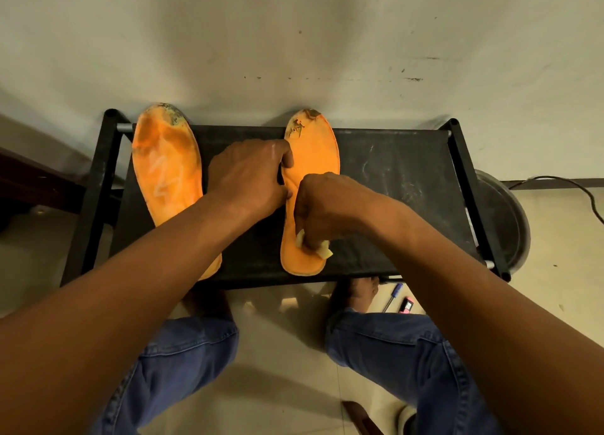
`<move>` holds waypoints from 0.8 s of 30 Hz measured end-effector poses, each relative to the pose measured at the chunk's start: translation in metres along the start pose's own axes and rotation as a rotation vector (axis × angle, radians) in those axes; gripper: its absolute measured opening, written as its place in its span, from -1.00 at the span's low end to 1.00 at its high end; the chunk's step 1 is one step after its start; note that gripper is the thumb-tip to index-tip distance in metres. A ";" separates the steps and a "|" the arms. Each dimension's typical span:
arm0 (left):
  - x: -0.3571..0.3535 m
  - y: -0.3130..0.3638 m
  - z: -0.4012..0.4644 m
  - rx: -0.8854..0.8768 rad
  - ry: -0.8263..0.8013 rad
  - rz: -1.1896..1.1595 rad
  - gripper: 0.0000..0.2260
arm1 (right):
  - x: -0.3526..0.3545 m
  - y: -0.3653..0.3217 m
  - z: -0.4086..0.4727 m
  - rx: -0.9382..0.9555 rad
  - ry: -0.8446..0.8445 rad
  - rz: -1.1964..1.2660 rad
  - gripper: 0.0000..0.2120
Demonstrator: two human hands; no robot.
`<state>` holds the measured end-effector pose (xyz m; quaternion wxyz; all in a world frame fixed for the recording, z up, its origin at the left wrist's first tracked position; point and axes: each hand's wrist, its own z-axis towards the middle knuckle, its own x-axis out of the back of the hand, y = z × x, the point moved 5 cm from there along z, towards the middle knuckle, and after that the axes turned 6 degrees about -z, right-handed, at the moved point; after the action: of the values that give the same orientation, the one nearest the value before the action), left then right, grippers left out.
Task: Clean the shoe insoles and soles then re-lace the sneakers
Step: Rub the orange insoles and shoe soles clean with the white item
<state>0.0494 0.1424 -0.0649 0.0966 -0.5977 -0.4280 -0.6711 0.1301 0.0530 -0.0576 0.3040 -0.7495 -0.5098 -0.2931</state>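
Two orange insoles lie lengthwise on a black rack top (392, 179). The left insole (166, 173) is stained and worn at its far end. The right insole (318, 153) is cleaner, with a dark logo near its far tip. My left hand (250, 179) presses down on the right insole's left edge, fingers curled over it. My right hand (323, 209) is closed on a small pale yellow cloth or sponge (322, 250), which rests on the near half of that insole. No sneakers or laces are in view.
The rack stands against a pale scuffed wall. A dark round metal vessel (500, 218) sits on the floor to the right, with a cable behind it. A blue pen (394, 295) and a pink item (407, 305) lie on the tiled floor near my bare feet.
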 end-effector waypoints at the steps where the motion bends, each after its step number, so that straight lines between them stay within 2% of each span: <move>1: 0.000 0.000 0.000 0.001 -0.004 0.000 -0.63 | 0.000 -0.002 -0.003 0.017 -0.024 -0.001 -0.72; 5: 0.000 0.000 0.001 0.003 -0.008 -0.007 -0.63 | -0.003 -0.010 -0.009 0.118 -0.131 -0.008 -0.76; 8: 0.001 0.001 0.001 -0.009 -0.004 -0.001 -0.63 | -0.001 -0.007 -0.013 0.177 -0.220 0.145 -0.83; 10: 0.004 0.003 0.001 -0.017 -0.003 0.002 -0.63 | 0.008 0.002 -0.013 0.179 -0.203 0.272 -0.88; 15: 0.022 0.002 0.005 -0.022 0.079 -0.008 -0.66 | 0.043 0.030 0.003 0.028 0.133 0.599 -0.90; 19: 0.031 -0.007 0.008 0.038 0.120 -0.010 -0.68 | 0.051 0.040 0.019 -0.052 0.393 0.597 -0.88; 22: 0.040 -0.021 0.011 0.108 0.151 0.018 -0.65 | 0.049 0.038 0.025 -0.074 0.490 0.579 -0.85; 24: 0.049 -0.030 0.013 0.166 0.160 0.063 -0.55 | 0.048 0.030 0.027 -0.056 0.559 0.559 -0.85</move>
<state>0.0260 0.1883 -0.0364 0.2006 -0.5453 -0.4541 -0.6754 0.1767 0.0925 -0.0440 0.4784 -0.7588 -0.1755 -0.4057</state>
